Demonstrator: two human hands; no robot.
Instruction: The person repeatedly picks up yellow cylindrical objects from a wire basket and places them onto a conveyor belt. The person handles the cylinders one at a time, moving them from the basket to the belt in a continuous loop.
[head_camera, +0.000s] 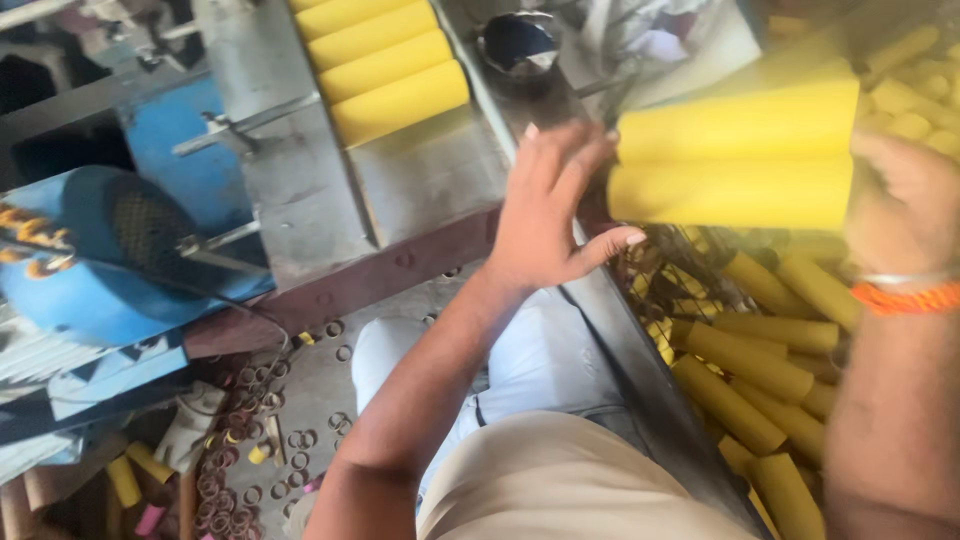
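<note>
Two yellow cardboard tubes (735, 155) lie stacked sideways between my hands, blurred by motion. My left hand (550, 205) presses flat against their left ends, fingers spread. My right hand (905, 200), with an orange band on the wrist, closes over their right ends. Below them a wire basket (650, 270) holds several more yellow tubes (750, 365). On the grey metal chute (420, 170) at the upper left, a row of several yellow tubes (385, 75) lies side by side.
A blue machine housing (110, 260) with a mesh guard stands at the left. Small cardboard rings (240, 440) litter the floor beside my knee. A shiny dark bowl (515, 45) sits behind the chute. More yellow tubes are piled at the top right.
</note>
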